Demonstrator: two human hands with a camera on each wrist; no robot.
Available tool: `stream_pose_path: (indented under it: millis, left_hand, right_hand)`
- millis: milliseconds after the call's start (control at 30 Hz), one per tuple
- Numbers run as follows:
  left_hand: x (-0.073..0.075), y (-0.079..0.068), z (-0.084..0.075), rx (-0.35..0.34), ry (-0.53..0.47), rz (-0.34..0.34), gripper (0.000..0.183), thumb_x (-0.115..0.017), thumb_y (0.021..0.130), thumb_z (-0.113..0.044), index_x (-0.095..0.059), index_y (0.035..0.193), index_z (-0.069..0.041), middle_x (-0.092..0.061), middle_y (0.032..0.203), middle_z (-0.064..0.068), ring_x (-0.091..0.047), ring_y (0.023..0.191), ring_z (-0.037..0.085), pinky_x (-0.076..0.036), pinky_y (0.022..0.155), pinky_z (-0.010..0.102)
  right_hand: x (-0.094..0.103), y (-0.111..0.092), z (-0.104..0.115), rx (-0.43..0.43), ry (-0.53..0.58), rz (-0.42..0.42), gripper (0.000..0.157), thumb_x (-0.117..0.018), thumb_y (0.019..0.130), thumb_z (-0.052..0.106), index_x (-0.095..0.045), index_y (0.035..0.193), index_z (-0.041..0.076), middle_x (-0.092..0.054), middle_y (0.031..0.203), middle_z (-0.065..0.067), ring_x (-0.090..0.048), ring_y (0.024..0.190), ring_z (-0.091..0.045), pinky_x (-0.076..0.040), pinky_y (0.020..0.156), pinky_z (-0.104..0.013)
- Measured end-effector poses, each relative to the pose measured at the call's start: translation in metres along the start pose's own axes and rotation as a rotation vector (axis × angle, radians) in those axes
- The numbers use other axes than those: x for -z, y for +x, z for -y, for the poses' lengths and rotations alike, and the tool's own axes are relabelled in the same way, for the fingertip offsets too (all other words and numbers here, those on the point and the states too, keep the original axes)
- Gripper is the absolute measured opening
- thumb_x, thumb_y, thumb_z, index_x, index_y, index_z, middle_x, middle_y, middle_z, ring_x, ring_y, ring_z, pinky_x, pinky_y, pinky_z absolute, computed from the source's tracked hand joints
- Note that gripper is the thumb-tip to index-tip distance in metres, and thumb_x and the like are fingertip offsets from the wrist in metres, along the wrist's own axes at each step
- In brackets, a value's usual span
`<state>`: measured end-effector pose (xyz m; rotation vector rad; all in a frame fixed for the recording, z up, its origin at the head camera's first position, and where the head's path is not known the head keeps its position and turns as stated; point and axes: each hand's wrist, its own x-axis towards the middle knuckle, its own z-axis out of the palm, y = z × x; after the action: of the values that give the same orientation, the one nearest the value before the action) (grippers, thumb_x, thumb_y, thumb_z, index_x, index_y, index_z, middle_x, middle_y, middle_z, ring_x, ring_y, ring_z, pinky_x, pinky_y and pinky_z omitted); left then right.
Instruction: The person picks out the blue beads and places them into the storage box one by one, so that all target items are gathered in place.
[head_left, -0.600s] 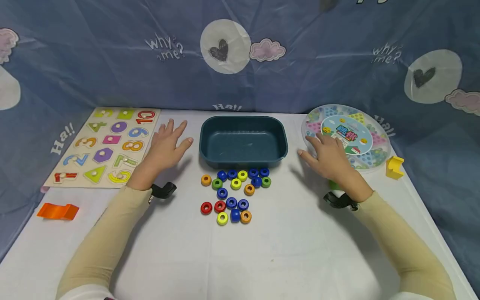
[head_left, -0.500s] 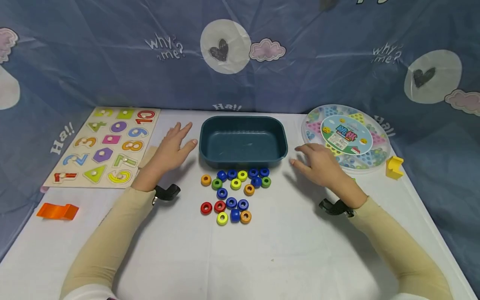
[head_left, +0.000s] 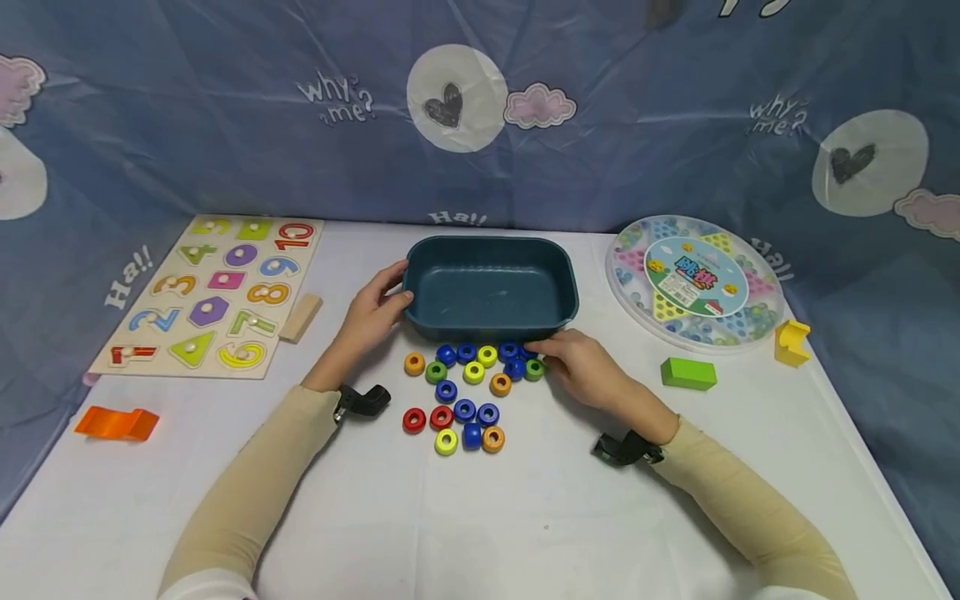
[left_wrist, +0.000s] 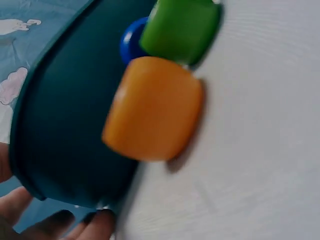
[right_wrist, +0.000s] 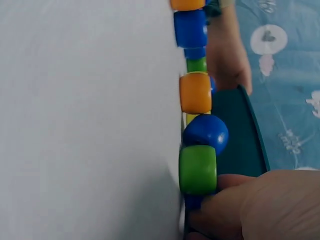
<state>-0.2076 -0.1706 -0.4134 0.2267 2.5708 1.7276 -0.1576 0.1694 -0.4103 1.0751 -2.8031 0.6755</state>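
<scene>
A dark teal plastic basin (head_left: 491,325) stands at the back middle of the white table. My left hand (head_left: 371,312) holds its left end, thumb at the rim and fingers against the outer wall; fingertips (left_wrist: 100,225) show beside its end in the left wrist view. In front lie several round beads with holes: blue (head_left: 446,391), red (head_left: 414,420), yellow (head_left: 446,442), orange (head_left: 492,439) and green (head_left: 436,372). My right hand (head_left: 588,367) pinches a blue bead (head_left: 527,352) by the basin's front right, next to a green bead (right_wrist: 198,170) that partly hides it in the right wrist view.
A wooden number puzzle board (head_left: 210,292) lies at the left, with a plain wooden block (head_left: 301,318) beside it and an orange curved piece (head_left: 116,423) in front. At the right are a round clear game box (head_left: 693,279), a green block (head_left: 688,373) and a yellow piece (head_left: 792,343).
My left hand has moved right onto the basin's left end. My right hand has come left and down from near the game box to the beads, uncovering the green block.
</scene>
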Motion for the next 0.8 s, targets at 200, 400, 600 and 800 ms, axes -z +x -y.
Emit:
stream_pose_path:
  millis: [200,400,600,800]
  left_hand:
    - [-0.008,-0.002,0.010,-0.030,-0.121,-0.050,0.050,-0.048,0.101,-0.017,-0.039,0.150,-0.015,-0.041,0.151,0.016,-0.051,0.124,0.029,-0.052,0.081,0.011]
    - [-0.009,-0.005,0.011,-0.059,-0.168,-0.058,0.047,-0.047,0.102,-0.018,-0.041,0.148,-0.011,-0.038,0.154,0.012,-0.043,0.138,0.029,-0.051,0.095,0.020]
    - [-0.008,-0.006,0.008,-0.066,-0.189,-0.051,0.047,-0.047,0.102,-0.016,-0.040,0.148,-0.010,-0.037,0.155,0.014,-0.042,0.138,0.033,-0.050,0.093,0.015]
    - [-0.009,-0.005,0.014,-0.069,-0.174,-0.056,0.047,-0.047,0.103,-0.019,-0.041,0.149,-0.015,-0.037,0.155,0.011,-0.043,0.137,0.030,-0.050,0.092,0.014]
  right_hand:
    - [-0.007,-0.002,-0.002,-0.045,0.091,-0.073,0.016,-0.071,0.085,0.005,-0.074,0.101,0.008,-0.074,0.097,-0.006,-0.065,0.090,-0.020,-0.056,0.078,-0.037]
    - [-0.010,-0.003,-0.004,-0.049,0.113,-0.126,0.013,-0.076,0.081,0.009,-0.074,0.094,0.008,-0.073,0.093,-0.004,-0.066,0.088,-0.019,-0.056,0.077,-0.037]
    - [-0.010,-0.001,-0.005,-0.050,0.139,-0.123,0.012,-0.075,0.082,0.007,-0.073,0.094,0.008,-0.073,0.093,-0.005,-0.067,0.088,-0.017,-0.057,0.079,-0.036]
    - [-0.005,0.000,0.001,-0.036,0.169,-0.108,0.012,-0.074,0.082,0.005,-0.072,0.094,0.007,-0.072,0.094,-0.005,-0.067,0.088,-0.014,-0.059,0.077,-0.031]
